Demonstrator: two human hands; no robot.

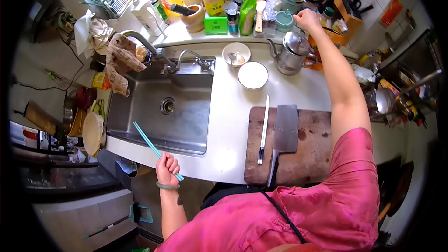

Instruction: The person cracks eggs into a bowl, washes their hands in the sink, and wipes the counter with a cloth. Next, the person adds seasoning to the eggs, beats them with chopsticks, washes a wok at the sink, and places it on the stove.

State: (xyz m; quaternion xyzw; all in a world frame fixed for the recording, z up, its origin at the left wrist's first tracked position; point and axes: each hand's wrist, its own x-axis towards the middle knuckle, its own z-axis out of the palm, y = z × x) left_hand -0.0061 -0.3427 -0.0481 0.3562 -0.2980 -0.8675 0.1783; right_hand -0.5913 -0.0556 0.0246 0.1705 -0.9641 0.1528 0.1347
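Note:
Fingers wrapped round a pair of teal chopsticks [147, 140], my left hand [167, 169] is over the counter's front edge by the sink. My right hand [308, 21] reaches to the back shelf, its fingers closed at the right side of a small teal jar [284, 21]. What those fingers pinch, if anything, is hidden. Below that arm stands a steel kettle [292, 53]. To its left are a white bowl [253, 75] with pale contents and a smaller bowl [239, 50] holding a spoon. A cleaver [286, 128] and white chopsticks [264, 128] lie on the wooden cutting board [312, 158].
A steel sink [186, 112] is set into the counter at left, with a faucet [161, 57] and a cloth [122, 63] over it. Bottles, a yellow can [213, 1], a mortar [192, 18] and a green bag [248, 9] crowd the shelf. A knife block [349, 11] stands at back right.

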